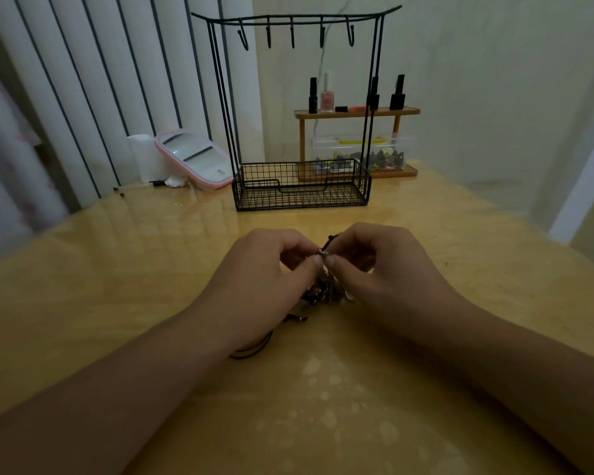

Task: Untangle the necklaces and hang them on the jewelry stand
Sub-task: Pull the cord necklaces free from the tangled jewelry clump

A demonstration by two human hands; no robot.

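Necklaces (324, 286) lie bunched in a dark tangle on the table (460, 255) right in front of me, between my two hands, with a loop of black cord trailing out under my left wrist. My left hand (268, 269) and my right hand (381, 265) are drawn close together, and the thumb and forefinger of each pinch the same small shiny bit at the top of the tangle; I cannot tell whether it is a clasp or a link. I judge the job is barely begun: nothing looks separated yet, so every strand is left to free and carry over. Farther back stands the jewelry stand (302, 97), well apart from my hands, and all five hooks along its top bar are bare. The wire basket (302, 186) at its foot appears to hold nothing. To its left a pink-rimmed mirror (194, 159) leans beside a white cup. Behind the stand a small wooden shelf (357, 112) carries nail polish bottles on top, and under it a clear plastic box (360, 150) holds small dark and coloured pieces too blurred to name.
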